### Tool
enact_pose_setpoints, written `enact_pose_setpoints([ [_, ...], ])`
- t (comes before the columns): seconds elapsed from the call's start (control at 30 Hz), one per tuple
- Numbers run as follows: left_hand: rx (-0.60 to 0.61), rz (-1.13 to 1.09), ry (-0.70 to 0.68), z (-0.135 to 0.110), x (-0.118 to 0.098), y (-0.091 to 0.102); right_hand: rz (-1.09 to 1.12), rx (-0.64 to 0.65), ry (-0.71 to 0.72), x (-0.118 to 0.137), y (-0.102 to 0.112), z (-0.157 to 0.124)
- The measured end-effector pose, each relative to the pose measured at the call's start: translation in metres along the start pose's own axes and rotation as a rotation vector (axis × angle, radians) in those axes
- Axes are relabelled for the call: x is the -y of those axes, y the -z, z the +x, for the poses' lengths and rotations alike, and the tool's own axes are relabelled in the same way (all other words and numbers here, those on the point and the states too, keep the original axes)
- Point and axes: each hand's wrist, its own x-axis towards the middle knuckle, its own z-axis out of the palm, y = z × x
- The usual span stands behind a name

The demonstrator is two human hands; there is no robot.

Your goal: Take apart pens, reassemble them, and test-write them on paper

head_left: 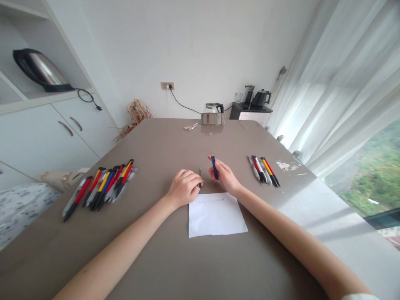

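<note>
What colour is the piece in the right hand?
The piece in the right hand is dark blue, seen in the head view.

Faint row of characters on white paper, too small to read; nothing legible.

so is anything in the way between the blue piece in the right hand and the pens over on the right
Nothing visible: between the right hand, holding the blue piece, and the pens on the right, only tabletop shows. The white sheet lies nearer the person, off that path.
</note>
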Motion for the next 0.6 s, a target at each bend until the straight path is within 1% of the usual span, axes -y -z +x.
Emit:
enact_pose_setpoints([
  [0.1,0.002,0.007,0.005,-0.0001,0.0002,0.0002,0.020,0.034,0.003,-0.0004,0.0004,-0.0001],
  [0.2,0.002,0.013,0.011,-0.0002,0.0006,0.0002,0.017,0.023,0.022,-0.0011,0.0004,0.0007],
  [0.37,0.006,0.019,0.016,-0.0005,0.0006,0.0004,-0.102,0.015,0.084,0.0019,-0.0001,-0.0001],
  [0.6,-0.012,0.019,0.017,0.0007,-0.0015,0.0019,-0.178,-0.016,0.102,0.0058,-0.0013,-0.0033],
])
